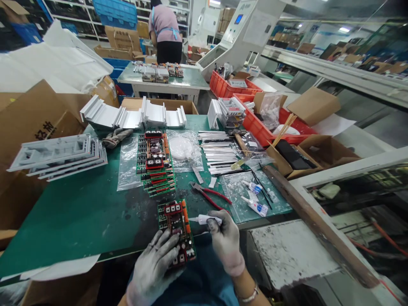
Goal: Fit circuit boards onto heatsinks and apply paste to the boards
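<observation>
A green circuit board (pixel 171 219) with red and orange parts lies at the table's front edge, its near end reaching past the edge. My gloved left hand (pixel 157 261) grips its lower left side, fingers laid across the top; the thumb is partly hidden. Closed in my gloved right hand (pixel 225 238) is a small white tube (pixel 204 219), its thin nozzle pointing left at the orange connectors on the board. Beyond lies a stack of similar circuit boards (pixel 155 163). Red-handled cutting pliers (pixel 210 195) rest just past my right hand.
Two more tubes (pixel 256 206) lie on a plastic bag at right. Metal strips (pixel 219 153), aluminium profiles (pixel 130 117) and grey frames (pixel 60 155) surround the work area. Red crates (pixel 267 127) and an open carton (pixel 321 153) stand right. A person (pixel 165 29) works at another table.
</observation>
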Demonstrator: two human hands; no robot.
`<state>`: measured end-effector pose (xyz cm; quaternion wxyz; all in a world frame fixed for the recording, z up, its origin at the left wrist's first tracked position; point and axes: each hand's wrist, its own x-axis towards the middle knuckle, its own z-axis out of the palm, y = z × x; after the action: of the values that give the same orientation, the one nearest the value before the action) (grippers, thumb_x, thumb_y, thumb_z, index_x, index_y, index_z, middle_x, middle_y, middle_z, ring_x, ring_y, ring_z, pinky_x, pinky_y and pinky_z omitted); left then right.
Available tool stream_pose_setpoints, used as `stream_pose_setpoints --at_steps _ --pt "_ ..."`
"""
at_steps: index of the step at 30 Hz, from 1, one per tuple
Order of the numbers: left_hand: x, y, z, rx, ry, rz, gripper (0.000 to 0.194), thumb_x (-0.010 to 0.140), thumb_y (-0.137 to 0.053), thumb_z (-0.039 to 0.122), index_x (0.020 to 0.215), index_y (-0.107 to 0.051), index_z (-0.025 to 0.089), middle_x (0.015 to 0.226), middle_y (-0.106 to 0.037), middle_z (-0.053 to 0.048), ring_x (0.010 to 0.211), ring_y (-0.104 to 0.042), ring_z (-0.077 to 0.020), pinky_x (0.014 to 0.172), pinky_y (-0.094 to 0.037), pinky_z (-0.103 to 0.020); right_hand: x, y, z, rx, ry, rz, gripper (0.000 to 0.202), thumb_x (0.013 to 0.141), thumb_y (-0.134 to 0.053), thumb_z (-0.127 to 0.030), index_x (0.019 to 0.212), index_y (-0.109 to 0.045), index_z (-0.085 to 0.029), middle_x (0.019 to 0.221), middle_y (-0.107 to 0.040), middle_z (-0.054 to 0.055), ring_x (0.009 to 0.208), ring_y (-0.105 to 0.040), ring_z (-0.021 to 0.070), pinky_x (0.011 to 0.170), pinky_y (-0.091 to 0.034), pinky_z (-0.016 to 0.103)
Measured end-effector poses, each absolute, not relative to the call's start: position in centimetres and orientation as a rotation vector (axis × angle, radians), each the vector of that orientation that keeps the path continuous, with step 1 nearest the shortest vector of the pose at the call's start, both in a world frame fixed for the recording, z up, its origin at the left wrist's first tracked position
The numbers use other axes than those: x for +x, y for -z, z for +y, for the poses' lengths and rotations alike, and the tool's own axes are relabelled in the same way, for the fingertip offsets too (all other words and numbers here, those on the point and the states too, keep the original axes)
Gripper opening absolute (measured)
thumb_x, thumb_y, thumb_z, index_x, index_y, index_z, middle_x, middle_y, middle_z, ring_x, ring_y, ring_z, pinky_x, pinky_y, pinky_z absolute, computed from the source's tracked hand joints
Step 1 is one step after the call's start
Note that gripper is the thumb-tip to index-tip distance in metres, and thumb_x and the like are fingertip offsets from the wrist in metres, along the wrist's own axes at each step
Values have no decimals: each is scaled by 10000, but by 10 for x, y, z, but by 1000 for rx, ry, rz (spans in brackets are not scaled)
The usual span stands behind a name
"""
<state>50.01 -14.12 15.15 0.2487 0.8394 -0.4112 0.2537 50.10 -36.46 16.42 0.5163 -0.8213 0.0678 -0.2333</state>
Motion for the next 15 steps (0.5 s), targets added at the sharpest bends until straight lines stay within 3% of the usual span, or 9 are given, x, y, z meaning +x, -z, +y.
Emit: stream_pose_setpoints --at_steps 6,15 --pt "499 -148 -142 2239 -705 -1097 329 889 -635 219 1198 -531 172 1141 -718 -106 1219 -597 -239 1093 -441 -420 503 -166 -368 -1966 559 116 195 895 -578 -380 863 -669 -211 758 -686 13 648 -635 158 582 -519 249" --pt "501 -152 -142 2252 -713 -1115 279 921 -593 236 1184 -532 168 1117 -725 -106 1207 -606 -238 1052 -479 -421 501 -166 -373 -1949 608 74 190 896 -585 -379 850 -663 -211 741 -663 -2 637 -622 146 574 -506 237"
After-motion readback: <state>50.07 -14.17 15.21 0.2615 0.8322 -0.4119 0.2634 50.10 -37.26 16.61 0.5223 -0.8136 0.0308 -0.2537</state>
